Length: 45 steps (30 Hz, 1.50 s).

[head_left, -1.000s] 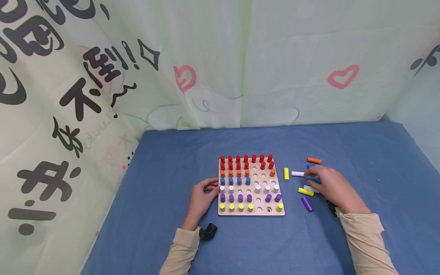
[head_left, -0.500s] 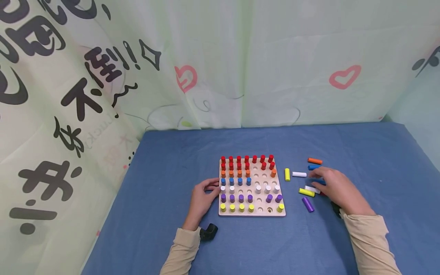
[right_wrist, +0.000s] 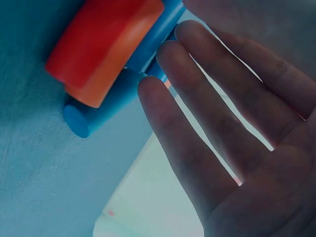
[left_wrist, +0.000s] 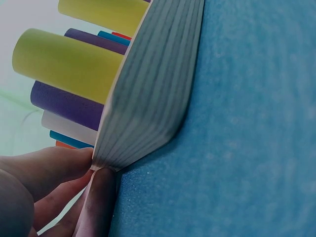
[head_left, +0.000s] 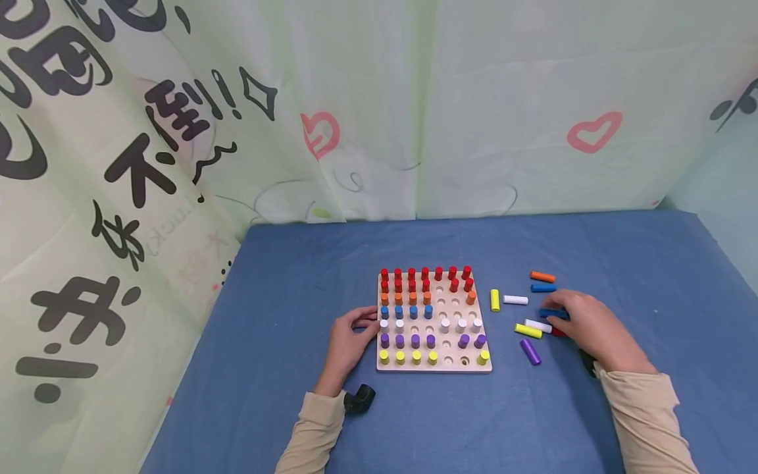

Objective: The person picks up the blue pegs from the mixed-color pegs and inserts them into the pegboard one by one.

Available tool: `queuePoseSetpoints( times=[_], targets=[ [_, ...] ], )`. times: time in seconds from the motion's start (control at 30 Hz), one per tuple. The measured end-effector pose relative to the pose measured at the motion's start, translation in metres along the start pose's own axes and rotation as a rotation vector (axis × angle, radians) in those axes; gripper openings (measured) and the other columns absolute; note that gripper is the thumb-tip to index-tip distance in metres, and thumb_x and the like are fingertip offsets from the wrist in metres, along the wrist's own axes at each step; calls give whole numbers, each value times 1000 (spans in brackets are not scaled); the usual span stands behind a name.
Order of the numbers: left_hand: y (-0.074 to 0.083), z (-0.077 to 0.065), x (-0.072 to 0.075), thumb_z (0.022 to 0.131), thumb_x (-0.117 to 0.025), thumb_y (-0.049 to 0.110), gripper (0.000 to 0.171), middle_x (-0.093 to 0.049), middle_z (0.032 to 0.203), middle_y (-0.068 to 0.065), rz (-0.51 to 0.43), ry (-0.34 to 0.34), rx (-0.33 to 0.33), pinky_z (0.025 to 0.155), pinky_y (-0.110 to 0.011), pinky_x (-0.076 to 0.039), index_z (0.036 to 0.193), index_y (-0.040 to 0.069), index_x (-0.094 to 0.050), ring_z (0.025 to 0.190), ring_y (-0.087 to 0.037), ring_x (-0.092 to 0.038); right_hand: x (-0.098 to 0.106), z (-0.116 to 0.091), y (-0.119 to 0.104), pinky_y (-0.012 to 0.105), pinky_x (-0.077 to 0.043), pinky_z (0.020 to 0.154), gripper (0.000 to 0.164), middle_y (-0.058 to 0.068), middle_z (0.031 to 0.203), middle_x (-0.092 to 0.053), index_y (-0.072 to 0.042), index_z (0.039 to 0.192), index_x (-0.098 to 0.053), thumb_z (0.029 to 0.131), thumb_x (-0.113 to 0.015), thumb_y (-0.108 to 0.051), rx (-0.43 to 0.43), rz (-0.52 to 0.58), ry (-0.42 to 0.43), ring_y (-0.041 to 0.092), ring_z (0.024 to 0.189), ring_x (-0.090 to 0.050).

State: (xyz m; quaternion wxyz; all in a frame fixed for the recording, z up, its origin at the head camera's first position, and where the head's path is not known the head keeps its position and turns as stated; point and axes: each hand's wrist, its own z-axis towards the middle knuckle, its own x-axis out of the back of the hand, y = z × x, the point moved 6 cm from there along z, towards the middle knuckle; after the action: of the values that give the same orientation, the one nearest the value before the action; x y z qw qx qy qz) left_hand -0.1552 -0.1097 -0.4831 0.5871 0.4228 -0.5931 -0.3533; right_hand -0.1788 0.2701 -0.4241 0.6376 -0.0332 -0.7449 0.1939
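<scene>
In the head view, a square wooden pegboard (head_left: 456, 368) holds rows of red, orange, blue, white, purple and yellow pegs, with some bare holes towards the right. My left hand (head_left: 349, 342) grips the board's left edge; in the left wrist view its thumb (left_wrist: 54, 165) lies at the top edge and a finger lies against the side. To the right, my right hand (head_left: 592, 329) has thumb and index finger around a blue peg (head_left: 553, 314) and pinches it. Its other fingers (right_wrist: 190, 148) are stretched out in the right wrist view. A red peg (head_left: 558, 332) lies partly beneath this hand.
Loose pegs lie between board and right hand: orange (head_left: 542, 277), another blue (head_left: 543, 288), white (head_left: 515, 300), yellow (head_left: 495, 301), a second yellow (head_left: 528, 331), a second white (head_left: 538, 326) and purple (head_left: 531, 352). A printed curtain (head_left: 379, 131) hangs behind the blue-covered table (head_left: 284, 276).
My right hand has moved a little to the right, off the white peg and the farther blue peg, and closed its fingertips on the nearer blue peg. My left hand stays at the board.
</scene>
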Motion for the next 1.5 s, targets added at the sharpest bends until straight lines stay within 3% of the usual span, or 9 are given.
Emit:
queuePoseSetpoints(
  times=[0.7, 1.13, 1.5],
  targets=[
    [1, 1, 0, 93, -70, 16, 30, -72, 114, -7, 16, 0, 3, 92, -43, -53, 122, 9, -70, 95, -18, -68, -7, 9, 8, 54, -52, 79, 23, 27, 105, -67, 8, 103, -70, 83, -76, -1, -41, -17, -40, 38, 91, -63],
    [0, 1, -1, 93, -70, 16, 30, -72, 113, -7, 14, -1, 14, 92, -42, -53, 122, 9, -70, 95, -18, -68, -8, 10, 8, 57, -51, 83, 22, 27, 105, -68, 7, 102, -72, 81, -77, 0, -20, -53, -27, 40, 94, -62],
    [0, 2, -1, 93, -70, 15, 30, -72, 113, -7, 6, 3, 21, 92, -41, -54, 122, 8, -70, 95, -18, -68, -2, 11, 1, 54, -52, 77, 23, 27, 104, -68, 6, 103, -71, 83, -76, -4, -5, -47, 18, 34, 85, -62]
  ],
)
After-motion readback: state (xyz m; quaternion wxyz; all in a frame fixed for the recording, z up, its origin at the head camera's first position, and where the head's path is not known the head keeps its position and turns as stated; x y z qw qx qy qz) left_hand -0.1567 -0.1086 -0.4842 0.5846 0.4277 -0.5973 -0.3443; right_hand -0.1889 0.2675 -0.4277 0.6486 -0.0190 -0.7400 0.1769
